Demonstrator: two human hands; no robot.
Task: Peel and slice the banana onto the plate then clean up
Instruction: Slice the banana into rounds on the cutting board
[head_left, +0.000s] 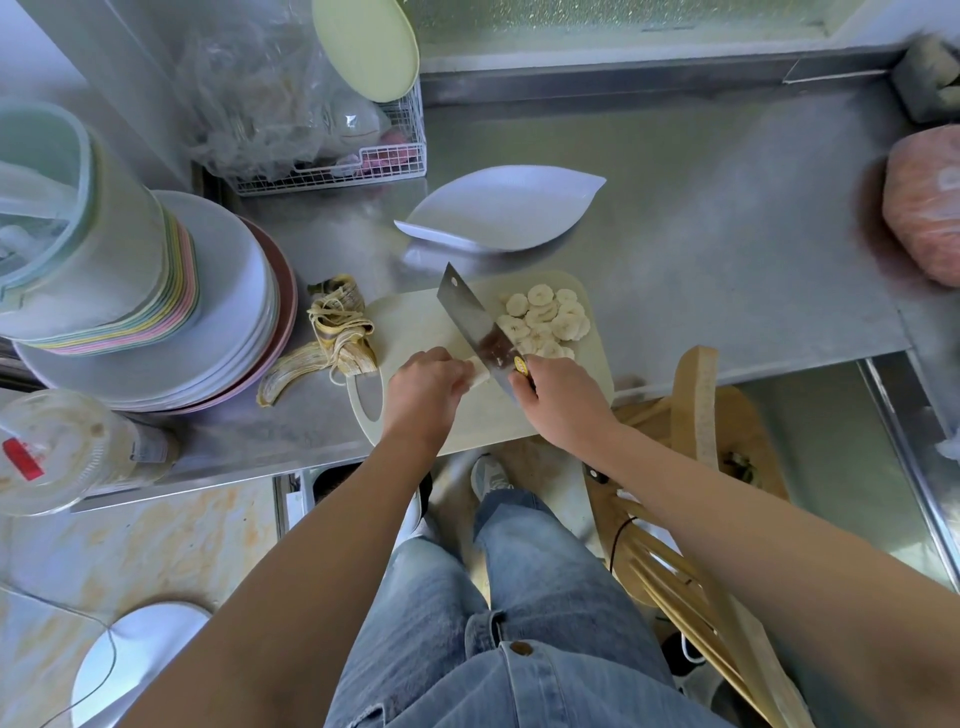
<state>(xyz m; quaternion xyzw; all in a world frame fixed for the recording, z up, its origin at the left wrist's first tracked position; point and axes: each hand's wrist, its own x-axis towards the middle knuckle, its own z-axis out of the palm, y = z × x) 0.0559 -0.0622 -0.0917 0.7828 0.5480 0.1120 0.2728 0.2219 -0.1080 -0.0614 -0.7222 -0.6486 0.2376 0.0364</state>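
head | we saw left hand (423, 382) curled on the banana stub (480, 375) on the cutting board (415, 322) | right hand (558, 400) gripped cleaver (475, 322), blade at stub's end | slices (545, 319) piled right of blade | plate (506, 208) behind board | peel (332, 338) left of board

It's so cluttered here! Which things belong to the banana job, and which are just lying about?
In use: left hand, banana stub, right hand, cleaver, slices, cutting board, white plate, peel.
Lying about: stack of plates, wire basket, plastic jar, wooden chair.
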